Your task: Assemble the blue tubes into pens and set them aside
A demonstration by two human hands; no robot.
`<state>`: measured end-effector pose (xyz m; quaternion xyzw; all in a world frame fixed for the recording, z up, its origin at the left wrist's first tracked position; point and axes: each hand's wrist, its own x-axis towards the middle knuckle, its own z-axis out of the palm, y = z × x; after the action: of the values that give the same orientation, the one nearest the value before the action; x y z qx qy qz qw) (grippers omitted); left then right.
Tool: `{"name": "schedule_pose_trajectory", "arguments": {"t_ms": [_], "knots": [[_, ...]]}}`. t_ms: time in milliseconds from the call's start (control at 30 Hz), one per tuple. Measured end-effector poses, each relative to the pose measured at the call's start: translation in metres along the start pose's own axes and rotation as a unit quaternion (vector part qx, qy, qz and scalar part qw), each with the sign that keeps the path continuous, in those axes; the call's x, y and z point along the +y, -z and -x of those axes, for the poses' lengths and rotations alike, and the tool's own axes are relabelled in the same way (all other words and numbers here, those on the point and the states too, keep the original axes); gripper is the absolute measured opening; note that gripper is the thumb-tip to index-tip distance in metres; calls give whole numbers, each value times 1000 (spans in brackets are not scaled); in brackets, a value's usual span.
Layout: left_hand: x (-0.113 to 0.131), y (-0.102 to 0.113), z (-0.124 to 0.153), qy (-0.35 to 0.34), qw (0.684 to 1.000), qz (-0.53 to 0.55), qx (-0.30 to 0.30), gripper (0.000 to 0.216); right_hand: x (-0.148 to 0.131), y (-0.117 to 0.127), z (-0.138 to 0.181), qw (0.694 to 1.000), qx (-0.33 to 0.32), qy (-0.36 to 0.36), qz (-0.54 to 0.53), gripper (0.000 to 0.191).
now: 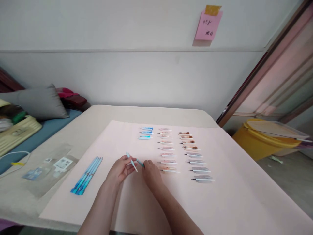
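Above the middle of the pink sheet, my left hand (122, 170) pinches a pale blue pen part (131, 161) with a white end, slanting down to the right. Close beside it, my right hand (151, 173) is closed on a slim teal pen piece (140, 163), its far end pointing at my left fingers. Whether the two pieces touch I cannot tell. At the left lie several blue pens (87, 175) side by side. Beyond my hands is a short column of blue pen parts with refills (146, 132). Columns of pink (167, 154) and brown or grey pieces with refills (197, 162) extend rightward.
Clear plastic packaging with a white label (63, 164) lies left of the pink sheet (234, 195). A grey cushion (36, 101) and a yellow basket (22, 133) stand farther left. On the right floor is a yellow bin (254, 143). A white wall (146, 78) closes the back.
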<state>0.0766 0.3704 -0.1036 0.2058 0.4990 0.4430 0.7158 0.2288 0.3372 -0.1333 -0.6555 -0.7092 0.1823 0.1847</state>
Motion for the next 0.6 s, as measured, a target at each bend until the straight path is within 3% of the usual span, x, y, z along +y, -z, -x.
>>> {"name": "schedule_pose_trajectory", "arguments": {"t_ms": [200, 333, 600], "knots": [[23, 4, 13, -75, 993, 66, 66, 5, -1, 8, -1, 989, 7, 18, -148, 10], [27, 2, 16, -94, 985, 106, 95, 8, -5, 14, 6, 948, 15, 28, -317, 9], [28, -4, 21, -129, 981, 106, 95, 6, -16, 35, 22, 969, 24, 88, -231, 14]]}}
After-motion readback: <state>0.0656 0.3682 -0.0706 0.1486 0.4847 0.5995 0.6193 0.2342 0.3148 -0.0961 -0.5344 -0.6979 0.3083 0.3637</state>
